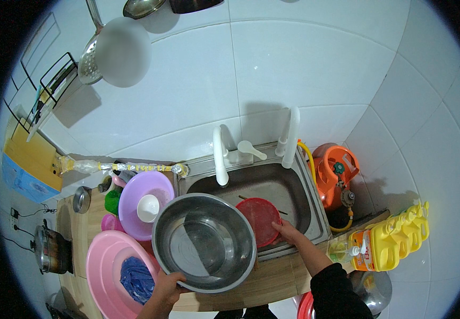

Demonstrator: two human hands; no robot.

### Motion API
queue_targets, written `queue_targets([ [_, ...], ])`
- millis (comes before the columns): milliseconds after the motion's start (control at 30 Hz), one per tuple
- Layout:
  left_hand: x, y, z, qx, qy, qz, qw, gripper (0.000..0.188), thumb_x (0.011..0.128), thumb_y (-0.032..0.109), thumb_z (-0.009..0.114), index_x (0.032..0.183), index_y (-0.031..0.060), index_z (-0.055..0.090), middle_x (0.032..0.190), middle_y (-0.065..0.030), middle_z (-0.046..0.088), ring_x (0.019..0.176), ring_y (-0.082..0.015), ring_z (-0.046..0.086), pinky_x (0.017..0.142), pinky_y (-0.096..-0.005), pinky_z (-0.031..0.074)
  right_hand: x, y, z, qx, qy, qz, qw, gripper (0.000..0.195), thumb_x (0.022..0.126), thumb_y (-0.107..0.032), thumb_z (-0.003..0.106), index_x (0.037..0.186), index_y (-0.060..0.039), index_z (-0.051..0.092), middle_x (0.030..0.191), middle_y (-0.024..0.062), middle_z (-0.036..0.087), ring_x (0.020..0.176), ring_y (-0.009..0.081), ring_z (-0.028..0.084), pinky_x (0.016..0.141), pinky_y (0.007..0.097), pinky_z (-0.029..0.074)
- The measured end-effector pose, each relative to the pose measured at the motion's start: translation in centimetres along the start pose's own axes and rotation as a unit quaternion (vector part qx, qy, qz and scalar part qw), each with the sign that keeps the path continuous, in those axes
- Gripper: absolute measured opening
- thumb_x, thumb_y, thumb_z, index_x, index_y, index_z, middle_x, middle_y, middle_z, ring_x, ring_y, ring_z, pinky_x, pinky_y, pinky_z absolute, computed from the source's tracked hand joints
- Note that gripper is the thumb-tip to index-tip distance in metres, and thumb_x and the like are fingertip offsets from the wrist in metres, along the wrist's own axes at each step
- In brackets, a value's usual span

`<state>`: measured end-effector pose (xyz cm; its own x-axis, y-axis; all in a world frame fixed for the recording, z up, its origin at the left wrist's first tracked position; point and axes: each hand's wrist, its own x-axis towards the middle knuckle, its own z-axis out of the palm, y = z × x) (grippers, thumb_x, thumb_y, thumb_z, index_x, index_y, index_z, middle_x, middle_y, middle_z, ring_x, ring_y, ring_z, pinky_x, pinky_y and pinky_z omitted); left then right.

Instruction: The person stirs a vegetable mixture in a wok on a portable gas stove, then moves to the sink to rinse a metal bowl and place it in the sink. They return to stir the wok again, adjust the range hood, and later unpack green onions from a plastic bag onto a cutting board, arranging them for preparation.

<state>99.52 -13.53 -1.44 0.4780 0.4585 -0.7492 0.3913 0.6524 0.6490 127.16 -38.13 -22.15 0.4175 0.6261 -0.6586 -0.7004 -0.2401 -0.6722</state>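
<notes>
My left hand (168,286) grips the near-left rim of a large stainless steel basin (202,243). The basin looks empty and overlaps the sink's left front corner and the wooden countertop (270,285). Over the steel sink (250,179), my right hand (286,233) holds a shallow red plastic bowl (260,219) by its right edge. The steel basin's rim hides the bowl's left side. Thin sticks, perhaps chopsticks, show at the bowl's edge, one end (283,212) to its right.
Left of the steel basin are a purple basin (128,207) with a white cup (148,208) and a pink basin (102,271) with blue cloth (137,279). A white faucet (219,157) overhangs the sink. An orange gas cylinder (325,191) and yellow jugs (393,243) stand right.
</notes>
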Motion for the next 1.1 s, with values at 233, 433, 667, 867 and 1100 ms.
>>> queue_targets([
  [233,0.9,-0.1,-1.4,-0.033,-0.007,0.009,0.999,0.057,0.063,-0.009,0.046,0.117,-0.0014,0.032,0.097,-0.0184,0.051,0.077,-0.0342,0.059,0.055,-0.0486,0.054,-1.3,-1.0,-0.6,0.015,0.027,-0.013,0.999,0.05,0.088,-0.026,0.047,0.13,-0.0088,0.026,0.119,0.0164,0.046,0.094,0.0331,0.056,0.063,0.0449,0.056],
  [433,2.1,-0.7,-1.8,-0.061,-0.037,0.031,0.997,0.053,0.063,-0.009,0.044,0.115,-0.0037,0.034,0.092,-0.0169,0.052,0.072,-0.0303,0.059,0.047,-0.0401,0.052,-2.8,-2.2,-1.9,0.019,0.057,-0.096,0.994,0.045,0.088,-0.03,0.048,0.122,-0.0033,0.034,0.11,0.0167,0.051,0.084,0.0272,0.06,0.058,0.0373,0.057],
  [667,3.2,-0.9,-0.1,-0.103,-0.034,0.036,0.994,0.058,0.062,-0.012,0.042,0.118,-0.0025,0.033,0.101,-0.0194,0.048,0.08,-0.0324,0.057,0.057,-0.0421,0.053,-4.8,-3.5,-4.4,0.05,0.094,-0.11,0.988,0.041,0.088,-0.028,0.048,0.12,-0.0039,0.037,0.102,0.0152,0.055,0.076,0.026,0.062,0.052,0.0343,0.057],
  [867,4.2,-1.2,2.2,-0.1,-0.018,0.074,0.992,0.051,0.061,-0.01,0.046,0.111,-0.0017,0.042,0.098,-0.0152,0.053,0.084,-0.0297,0.057,0.068,-0.0411,0.053,-6.8,-4.7,-5.2,0.074,0.142,-0.097,0.982,0.044,0.086,-0.026,0.052,0.122,-0.0064,0.037,0.109,0.0138,0.053,0.085,0.0294,0.06,0.054,0.0416,0.057],
  [1100,9.4,-3.9,2.5,-0.068,-0.057,0.072,0.993,0.061,0.06,-0.011,0.046,0.118,0.0038,0.035,0.102,-0.0161,0.05,0.088,-0.0328,0.056,0.067,-0.0455,0.054,-8.9,-5.8,-5.4,0.059,0.154,-0.12,0.979,0.037,0.088,-0.028,0.049,0.114,-0.0023,0.041,0.09,0.0131,0.06,0.063,0.0236,0.063,0.046,0.0316,0.056],
])
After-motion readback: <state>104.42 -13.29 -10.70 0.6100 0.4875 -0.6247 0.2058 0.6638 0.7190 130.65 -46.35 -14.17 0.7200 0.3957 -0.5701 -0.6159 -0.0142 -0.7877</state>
